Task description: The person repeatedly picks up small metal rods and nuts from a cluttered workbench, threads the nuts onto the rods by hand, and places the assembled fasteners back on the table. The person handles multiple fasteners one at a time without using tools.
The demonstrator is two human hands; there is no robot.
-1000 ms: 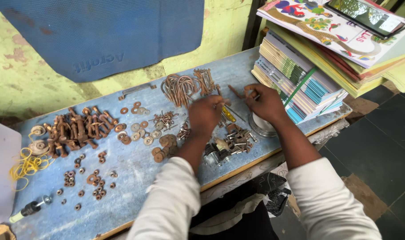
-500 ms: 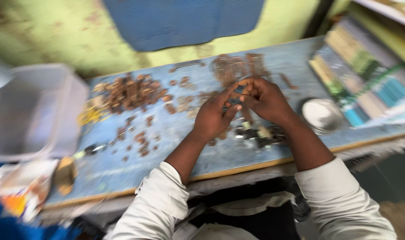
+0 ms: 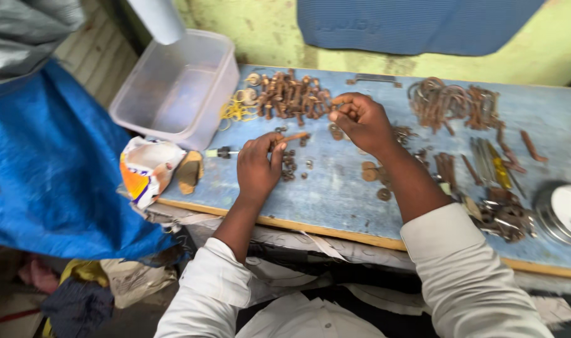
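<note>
Both hands are seen over a blue-painted board [image 3: 335, 194] strewn with rusty hardware. A short rusty bolt [image 3: 293, 136] is pinched between the thumb and fingertips of the left hand [image 3: 258, 166], whose heel rests on the board near its front edge; just beside the fingers a scatter of small nuts [image 3: 292, 164] is spread. The right hand [image 3: 359, 120] is held farther back, its fingers curled loosely inward; whether anything is gripped inside it cannot be told. The two hands are kept apart, the right one nearer the wall.

Beyond the left hand a heap of rusty bolts [image 3: 288, 94] is piled, with yellow rings [image 3: 236, 111] at its left side. A small screwdriver-like tool [image 3: 221, 152] is laid at the board's left end. A few round washers [image 3: 372, 173] are seen beside the right wrist. Bent rusty hooks [image 3: 437, 100] are gathered toward the back right, and a tangle of dark metal parts [image 3: 503, 216] is found near the right sleeve, next to a round metal lid [image 3: 564, 213].

Off the board's left corner a clear plastic tub [image 3: 173, 87] is placed, with a crumpled packet [image 3: 149, 168] in front of it and a blue tarpaulin [image 3: 54, 169] draped at the left
</note>
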